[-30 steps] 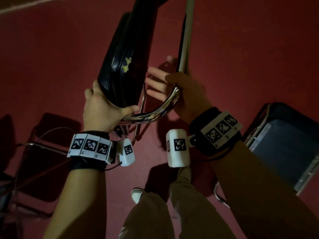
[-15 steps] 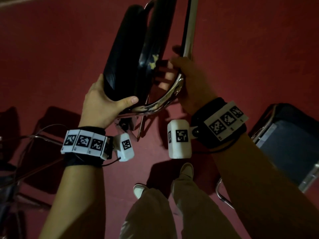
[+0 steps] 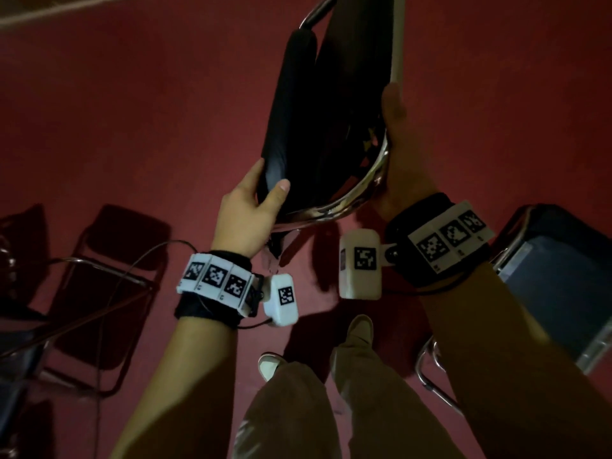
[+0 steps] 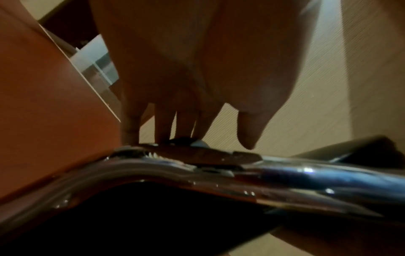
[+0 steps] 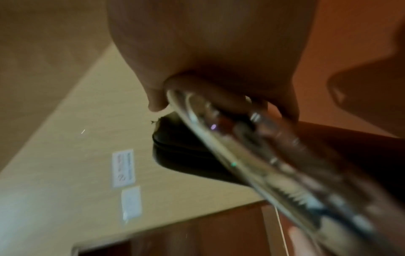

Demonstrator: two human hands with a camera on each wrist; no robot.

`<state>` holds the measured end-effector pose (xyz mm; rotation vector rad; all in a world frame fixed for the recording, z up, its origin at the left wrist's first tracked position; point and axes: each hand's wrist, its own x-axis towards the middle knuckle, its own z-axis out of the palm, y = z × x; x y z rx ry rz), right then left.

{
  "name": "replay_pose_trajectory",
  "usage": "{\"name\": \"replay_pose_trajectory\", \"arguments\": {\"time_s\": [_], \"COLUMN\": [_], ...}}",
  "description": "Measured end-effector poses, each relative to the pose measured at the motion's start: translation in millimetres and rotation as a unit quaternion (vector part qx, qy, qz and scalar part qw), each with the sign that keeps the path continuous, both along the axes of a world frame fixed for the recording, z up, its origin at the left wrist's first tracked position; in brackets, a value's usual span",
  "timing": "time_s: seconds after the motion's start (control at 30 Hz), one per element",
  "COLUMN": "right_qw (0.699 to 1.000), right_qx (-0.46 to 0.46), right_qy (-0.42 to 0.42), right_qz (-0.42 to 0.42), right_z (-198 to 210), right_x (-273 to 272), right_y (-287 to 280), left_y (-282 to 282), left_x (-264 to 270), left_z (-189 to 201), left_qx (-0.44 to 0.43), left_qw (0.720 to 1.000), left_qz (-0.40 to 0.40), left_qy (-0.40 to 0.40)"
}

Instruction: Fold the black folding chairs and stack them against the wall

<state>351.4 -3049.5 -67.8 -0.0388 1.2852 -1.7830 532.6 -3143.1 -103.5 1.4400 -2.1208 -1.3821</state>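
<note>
The folded black chair (image 3: 318, 104) is up off the red floor (image 3: 132, 111), held between both hands above the person's shoes. Left hand (image 3: 246, 210) grips the padded black seat edge at the chair's near left side, thumb pressed on the face of the cushion, fingers wrapped behind. Right hand (image 3: 402, 154) is clamped on the curved chrome tube (image 3: 361, 190) at the chair's near right side; the wrist view shows fingers (image 5: 282, 104) curled round that shiny tube (image 5: 252, 155). From the left wrist, fingers (image 4: 166, 124) reach down past the chrome frame (image 4: 285, 175). To the right of the held chair stands another chair (image 3: 556, 279), seat open. To its left, more folding chairs (image 3: 99, 286) stand in shadow.
</note>
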Motion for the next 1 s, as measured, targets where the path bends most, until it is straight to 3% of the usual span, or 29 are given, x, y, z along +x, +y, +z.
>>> {"name": "replay_pose_trajectory", "arguments": {"time_s": [0.27, 0.4, 0.5, 0.57, 0.7, 0.8, 1.0], "right_qw": [1.0, 0.999, 0.999, 0.999, 0.999, 0.996, 0.986], "right_qx": [-0.001, 0.011, 0.005, 0.004, 0.008, 0.01, 0.053], "right_qy": [-0.021, -0.033, -0.045, -0.044, -0.034, -0.024, 0.035], "right_qz": [0.011, 0.012, 0.02, 0.018, 0.037, 0.08, 0.154], "right_z": [2.8, 2.4, -1.2, -0.6, -0.2, 0.3, 13.3], "right_x": [-16.7, -13.4, -5.9, 1.1, 18.1, 23.3, 6.6], "right_y": [32.1, 44.1, 48.3, 49.5, 48.3, 50.3, 51.4], "left_y": [19.0, 34.6, 56.5, 74.6, 104.7, 105.8, 103.8], "left_x": [-14.1, -14.5, 0.1, 14.5, 18.5, 4.3, -10.5], "left_z": [-0.3, 11.3, 17.0, 17.3, 24.8, 31.1, 40.7], "left_qx": [0.042, 0.154, 0.256, 0.347, 0.552, 0.592, 0.585], "left_qw": [0.999, 0.978, 0.924, 0.875, 0.763, 0.699, 0.693], "left_qz": [0.017, 0.137, 0.282, 0.335, 0.309, 0.326, 0.359], "left_qy": [-0.012, 0.043, 0.029, 0.028, 0.134, 0.234, 0.221]}}
